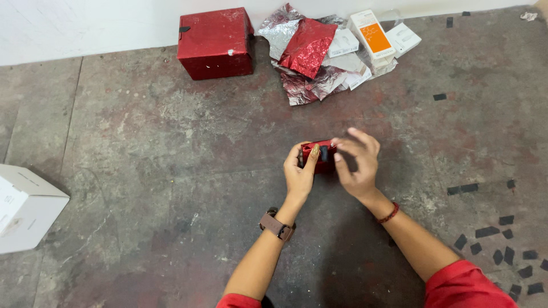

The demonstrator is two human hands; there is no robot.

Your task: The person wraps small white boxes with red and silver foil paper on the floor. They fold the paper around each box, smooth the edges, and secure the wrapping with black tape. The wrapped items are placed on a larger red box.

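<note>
Both forearms reach forward from the lower edge of the view, converging on a small red parcel (321,155) that sits on the floor (171,171).

The left hand (299,171) is raised at the wrist, palm toward the parcel, with fingers and thumb closed on its left end; it grasps the parcel. A brown watch (277,225) sits on this wrist.

The right hand (357,162) is at the parcel's right end, fingers spread and slightly blurred, palm turned down and inward. It covers that end, and whether it grips or only touches the parcel cannot be told. A red cord bracelet (390,214) circles this wrist. Red sleeves show at both elbows.

The parcel is a small box-like shape wrapped in shiny red foil, with a dark strip of tape across its top face. Only its top and part of the near side are visible between the hands.

Relative to the parcel: a larger red box (216,43) stands far beyond it to the left, against the wall. A heap of red and silver foil (311,54) with white cartons (374,35) lies far beyond it. A white box (25,208) lies well to the left. Black tape scraps (502,239) are scattered to the right and nearer the person.
</note>
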